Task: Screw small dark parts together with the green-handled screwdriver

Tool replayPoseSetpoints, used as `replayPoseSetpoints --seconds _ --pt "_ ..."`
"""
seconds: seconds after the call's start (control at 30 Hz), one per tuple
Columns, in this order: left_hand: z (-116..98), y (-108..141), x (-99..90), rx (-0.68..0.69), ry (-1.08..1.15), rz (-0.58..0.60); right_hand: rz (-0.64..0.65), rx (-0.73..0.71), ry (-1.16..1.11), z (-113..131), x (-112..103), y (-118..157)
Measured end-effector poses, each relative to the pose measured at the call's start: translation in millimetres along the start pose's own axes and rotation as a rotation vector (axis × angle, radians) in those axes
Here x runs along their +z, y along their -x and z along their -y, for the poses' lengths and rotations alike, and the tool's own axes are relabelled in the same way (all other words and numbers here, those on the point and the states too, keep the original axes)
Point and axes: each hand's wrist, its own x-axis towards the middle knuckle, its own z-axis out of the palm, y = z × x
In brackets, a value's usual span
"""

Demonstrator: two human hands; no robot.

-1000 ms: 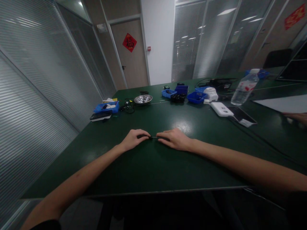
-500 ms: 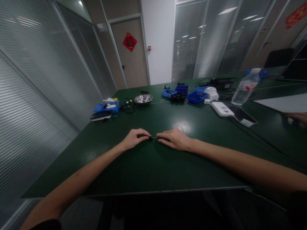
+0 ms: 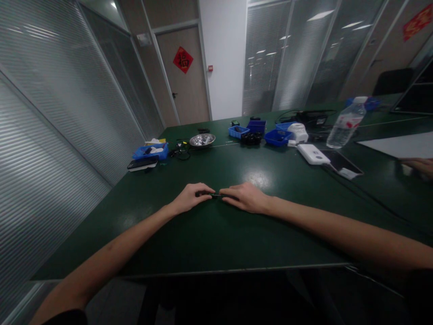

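Over the green table [image 3: 203, 239], my left hand [image 3: 192, 197] pinches a small dark object [image 3: 213, 195] between thumb and fingertips. Facing it from the right, my right hand [image 3: 246, 197] has its fingers closed round a dark thin tool, mostly hidden under them. A thin metal shaft [image 3: 217, 195] bridges the short gap between the fingertips of both hands. The small object is too tiny to make out in detail.
Farther back are a metal bowl [image 3: 202, 140], a blue tray [image 3: 162, 152] at left, blue bins [image 3: 277, 137] and black cables [image 3: 251, 138]. At right stand a bottle [image 3: 347, 124], a white power bank [image 3: 313, 154] and a phone [image 3: 341, 162]. Another person's hand [image 3: 421, 165] shows at the right edge.
My left hand has shifted slightly right, so the gap between my fingertips is narrower. My right hand is almost unmoved. The other person's hand has moved a little.
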Motion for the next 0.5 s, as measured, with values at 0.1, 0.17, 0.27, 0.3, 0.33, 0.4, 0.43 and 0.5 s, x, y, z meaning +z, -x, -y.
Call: replayPoseSetpoints --seconds 0.1,0.17,0.27,0.3,0.33,0.4,0.43,0.5 --pt "-2.2 -0.8 1.5 -0.002 0.015 -0.002 -0.01 0.001 0.013 -0.9 2.8 0.0" --pt "-3.6 -0.9 2.4 -0.006 0.024 0.004 -0.011 0.005 0.023 -0.9 4.1 0.1" --pt "-5.3 -0.7 3.9 -0.014 0.043 0.015 -0.008 0.027 0.052 0.0 4.9 -0.2" --pt "-5.6 -0.7 4.4 -0.017 0.05 0.02 -0.007 0.034 0.064 0.4 5.0 -0.4" --pt "-5.9 -0.7 4.7 -0.019 0.059 0.026 -0.007 0.04 0.074 0.8 5.0 -0.5" --pt "-6.3 -1.3 5.0 -0.027 0.073 0.038 -0.012 0.048 0.09 1.4 5.1 -0.7" --pt "-6.6 -1.7 4.9 -0.032 0.078 0.042 -0.018 0.05 0.094 1.5 5.3 -0.7" --pt "-7.5 -2.7 4.4 -0.049 0.09 0.049 -0.036 0.055 0.092 1.4 6.1 -0.6"
